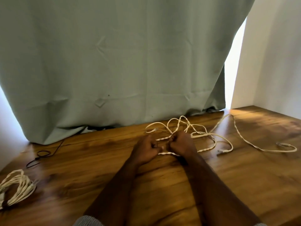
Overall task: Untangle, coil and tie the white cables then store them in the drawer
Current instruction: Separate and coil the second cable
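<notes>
Seen from the head camera, looking down over both forearms onto a wooden desk (162, 185). Near the middle, left hand (145, 150) and right hand (180, 142) side by side, almost touching, knuckles up, fingers curled in on a twisted stretch of the loose white cable (203, 136). Left hand pinching the strand by its fingertips; right hand closed in a fist around it, with one twisted length running between the two hands and another passing just under the right wrist. Beyond and to the right of the hands, the rest of that cable sprawled in open loops across the desk, a long run trailing off toward the right edge (small plugs visible at several ends, details too fine to make out). Far left, at the desk's near corner, a second white cable bundle (16, 188) already gathered into a coil, partly cut off by the picture's edge, well apart from the hands. A thin black cord (40, 156) looped on the desk behind that bundle. Along the back of the desk, a pale green curtain (114, 62) hanging down to the wood, bright light at both its sides, and a white wall (268, 62) to the right.
</notes>
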Motion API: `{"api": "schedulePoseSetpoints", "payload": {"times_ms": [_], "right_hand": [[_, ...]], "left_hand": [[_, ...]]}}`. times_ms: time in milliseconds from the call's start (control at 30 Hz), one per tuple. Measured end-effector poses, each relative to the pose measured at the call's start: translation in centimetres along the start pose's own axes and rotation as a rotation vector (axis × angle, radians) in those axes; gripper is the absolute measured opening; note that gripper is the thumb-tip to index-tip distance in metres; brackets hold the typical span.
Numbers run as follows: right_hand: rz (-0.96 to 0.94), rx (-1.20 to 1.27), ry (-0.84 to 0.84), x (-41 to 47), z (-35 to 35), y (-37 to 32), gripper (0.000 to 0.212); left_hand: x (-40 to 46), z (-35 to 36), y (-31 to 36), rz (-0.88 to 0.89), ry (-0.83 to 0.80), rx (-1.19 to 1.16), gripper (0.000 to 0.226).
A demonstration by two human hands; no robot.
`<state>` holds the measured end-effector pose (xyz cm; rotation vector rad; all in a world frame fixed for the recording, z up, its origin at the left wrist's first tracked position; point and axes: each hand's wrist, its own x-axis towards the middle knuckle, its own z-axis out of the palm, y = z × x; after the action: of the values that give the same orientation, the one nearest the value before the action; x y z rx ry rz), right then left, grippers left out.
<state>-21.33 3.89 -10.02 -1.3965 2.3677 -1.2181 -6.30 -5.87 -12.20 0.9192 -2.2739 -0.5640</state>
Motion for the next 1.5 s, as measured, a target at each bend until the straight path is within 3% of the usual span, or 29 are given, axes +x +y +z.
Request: {"api": "schedulePoseSetpoints", "payload": {"times_ms": [67,133,200,300,367,467,533,600,733,833,900,967,1133,1233,1367,1433,1500], "right_hand": [[0.035,0.019,0.172,-0.2,-0.4,0.1,0.007],[0.111,0.109,0.303,0.1,-0.5,0.6,0.021],[0.204,0.347,0.290,0.7,-0.7,0.7,0.038],[0.194,0.526,0.207,1.5,-0.1,0.4,0.042],[0.095,0.531,0.212,1.4,0.4,-0.2,0.039],[-0.209,0.451,0.229,1.0,0.6,-0.8,0.028],[-0.369,0.367,0.144,0.4,0.7,-1.1,0.023],[-0.450,0.281,0.016,-0.2,0.7,-1.3,0.024],[-0.419,0.167,-0.201,-0.9,0.5,-1.4,0.029],[-0.357,0.076,-0.246,-1.4,0.4,-1.7,0.027],[-0.295,0.152,-0.248,-1.8,0.3,-1.7,0.029],[-0.143,0.334,-0.217,-2.0,-0.3,-1.4,0.032],[0.299,1.104,-0.065,-2.1,-3.4,0.1,0.020],[0.199,1.400,-0.076,-2.3,-4.9,0.6,0.028],[0.118,1.673,-0.003,-1.6,-5.4,0.7,0.014],[0.130,1.671,0.096,-1.5,-6.0,0.5,0.026],[0.133,1.475,0.225,-1.2,-6.2,0.0,0.021]], "left_hand": [[-0.4,-0.2,0.1,0.041,0.029,-0.022,0.026],[-0.8,-0.5,0.2,0.075,0.019,-0.031,0.029],[-1.1,-0.8,0.3,0.051,-0.023,-0.075,0.048],[-1.6,-0.9,0.5,0.025,-0.056,-0.230,0.062],[-1.7,-1.1,0.6,0.003,-0.032,-0.346,0.049],[-1.5,-2.1,1.2,-0.032,0.103,-0.587,0.013],[-1.2,-3.1,1.5,-0.110,0.194,-0.760,0.034],[-0.9,-4.4,1.6,-0.220,0.187,-0.985,0.053],[-0.6,-6.1,1.4,-0.201,0.105,-1.277,0.056],[-1.0,-6.0,1.7,-0.110,0.030,-1.150,0.047],[-1.1,-5.4,1.9,-0.117,0.058,-1.016,0.034],[-0.8,-4.9,1.6,-0.161,0.161,-0.914,0.020],[-0.3,-4.5,-0.1,-0.272,0.361,-0.859,0.022],[-0.5,-4.6,-0.8,-0.287,0.388,-0.824,0.021],[-0.6,-4.6,-1.2,-0.322,0.391,-0.812,0.020],[-0.8,-4.9,-1.3,-0.340,0.394,-0.821,0.019],[-0.8,-5.2,-1.4,-0.352,0.384,-0.817,0.020]]}}
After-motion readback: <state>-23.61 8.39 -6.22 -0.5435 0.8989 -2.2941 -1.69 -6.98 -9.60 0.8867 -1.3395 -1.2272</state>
